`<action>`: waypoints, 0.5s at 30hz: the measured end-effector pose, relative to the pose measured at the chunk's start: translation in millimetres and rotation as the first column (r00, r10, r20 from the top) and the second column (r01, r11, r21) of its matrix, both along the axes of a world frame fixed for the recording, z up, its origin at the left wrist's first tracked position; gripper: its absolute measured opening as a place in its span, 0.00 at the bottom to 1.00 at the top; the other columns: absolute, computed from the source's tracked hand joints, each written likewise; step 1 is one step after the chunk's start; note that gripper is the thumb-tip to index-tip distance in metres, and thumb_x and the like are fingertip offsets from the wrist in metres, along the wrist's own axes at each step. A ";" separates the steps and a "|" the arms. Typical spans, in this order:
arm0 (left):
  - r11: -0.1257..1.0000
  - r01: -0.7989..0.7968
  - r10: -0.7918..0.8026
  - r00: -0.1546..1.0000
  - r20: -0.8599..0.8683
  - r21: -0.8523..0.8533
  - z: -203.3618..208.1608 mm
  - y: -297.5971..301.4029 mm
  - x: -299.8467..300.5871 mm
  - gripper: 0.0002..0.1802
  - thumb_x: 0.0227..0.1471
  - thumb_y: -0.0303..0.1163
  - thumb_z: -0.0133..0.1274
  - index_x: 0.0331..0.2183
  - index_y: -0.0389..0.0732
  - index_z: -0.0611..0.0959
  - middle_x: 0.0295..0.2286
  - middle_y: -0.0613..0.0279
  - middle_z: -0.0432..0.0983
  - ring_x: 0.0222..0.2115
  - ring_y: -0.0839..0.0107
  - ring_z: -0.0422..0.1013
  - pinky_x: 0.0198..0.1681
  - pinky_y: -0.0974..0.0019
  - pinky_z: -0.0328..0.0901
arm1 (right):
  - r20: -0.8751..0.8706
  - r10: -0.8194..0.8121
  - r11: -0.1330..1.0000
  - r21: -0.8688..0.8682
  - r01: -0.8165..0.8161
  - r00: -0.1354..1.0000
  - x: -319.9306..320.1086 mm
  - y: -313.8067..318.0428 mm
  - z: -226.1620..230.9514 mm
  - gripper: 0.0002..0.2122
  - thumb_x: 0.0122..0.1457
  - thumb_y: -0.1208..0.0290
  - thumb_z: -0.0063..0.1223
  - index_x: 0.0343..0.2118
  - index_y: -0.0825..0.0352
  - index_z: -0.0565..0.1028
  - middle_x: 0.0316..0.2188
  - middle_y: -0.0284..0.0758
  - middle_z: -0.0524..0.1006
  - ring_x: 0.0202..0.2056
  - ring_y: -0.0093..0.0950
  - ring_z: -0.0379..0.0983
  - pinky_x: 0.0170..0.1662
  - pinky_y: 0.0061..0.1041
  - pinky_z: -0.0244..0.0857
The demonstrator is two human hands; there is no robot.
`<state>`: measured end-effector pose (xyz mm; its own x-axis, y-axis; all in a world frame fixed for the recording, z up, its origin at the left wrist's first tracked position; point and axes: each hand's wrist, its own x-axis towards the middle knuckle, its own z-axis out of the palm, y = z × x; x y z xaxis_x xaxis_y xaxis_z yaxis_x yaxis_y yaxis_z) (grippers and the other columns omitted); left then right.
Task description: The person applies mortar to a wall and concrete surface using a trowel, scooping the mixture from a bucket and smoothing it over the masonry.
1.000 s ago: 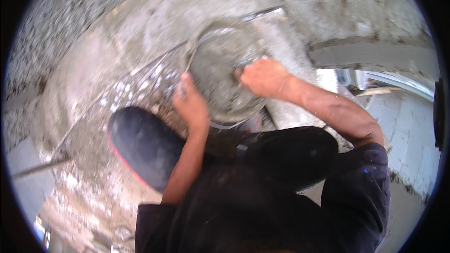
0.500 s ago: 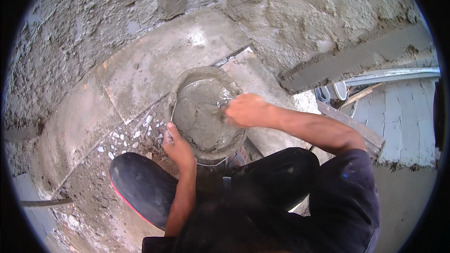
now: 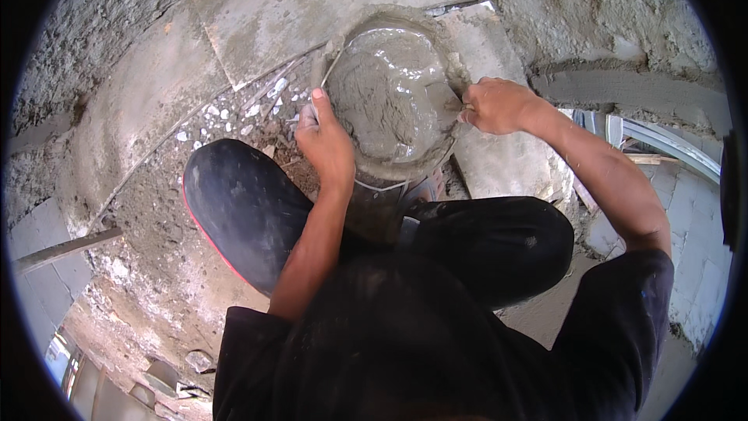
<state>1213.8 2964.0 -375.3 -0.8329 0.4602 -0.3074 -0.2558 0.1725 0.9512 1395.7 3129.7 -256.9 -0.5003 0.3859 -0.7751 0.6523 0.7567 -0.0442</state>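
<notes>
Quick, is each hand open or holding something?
Left hand: closed on the left edge of the bucket.
Right hand: closed, at the bucket's right rim; what it holds cannot be told.

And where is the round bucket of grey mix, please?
The round bucket sits upper-centre in the head view, between the left hand and right hand.

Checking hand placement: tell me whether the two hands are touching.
Apart. The head view shows the left hand at the left side of the bucket and the right hand at its right, with grey wet mix between.
</notes>
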 end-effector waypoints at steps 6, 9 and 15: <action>1.000 -0.021 0.021 0.999 0.048 0.002 2.8 0.2 -2.6 0.27 0.65 0.45 0.47 0.23 0.31 0.74 0.18 0.69 0.63 0.23 0.77 0.55 0.26 0.63 0.56 | 0.039 -0.026 0.999 0.022 0.025 0.999 -1.7 -1.3 54.6 0.16 0.63 0.59 0.49 0.39 0.70 0.77 0.34 0.49 0.77 0.46 0.45 0.72 0.49 0.44 0.67; 1.000 -0.021 0.021 1.000 0.014 -0.020 -2.6 -0.9 -2.6 0.27 0.65 0.45 0.47 0.25 0.29 0.76 0.18 0.68 0.65 0.23 0.77 0.57 0.27 0.64 0.57 | 0.079 0.068 0.954 0.286 -0.088 0.995 -13.2 9.6 84.9 0.15 0.64 0.60 0.48 0.40 0.68 0.78 0.33 0.46 0.79 0.40 0.40 0.77 0.44 0.41 0.71; 1.000 0.002 -0.002 1.000 -0.003 0.000 -5.0 4.3 0.4 0.26 0.65 0.44 0.47 0.25 0.29 0.76 0.19 0.68 0.65 0.23 0.78 0.57 0.26 0.65 0.56 | -0.022 0.001 0.986 0.168 0.002 1.000 -42.2 30.7 -5.8 0.16 0.65 0.59 0.46 0.36 0.69 0.79 0.28 0.45 0.79 0.33 0.42 0.79 0.41 0.40 0.75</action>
<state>1214.1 2968.2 -380.2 -0.8331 0.4615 -0.3051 -0.2528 0.1730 0.9519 1353.5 3160.4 -262.7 -0.5160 0.5097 -0.6884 0.6529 0.7543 0.0692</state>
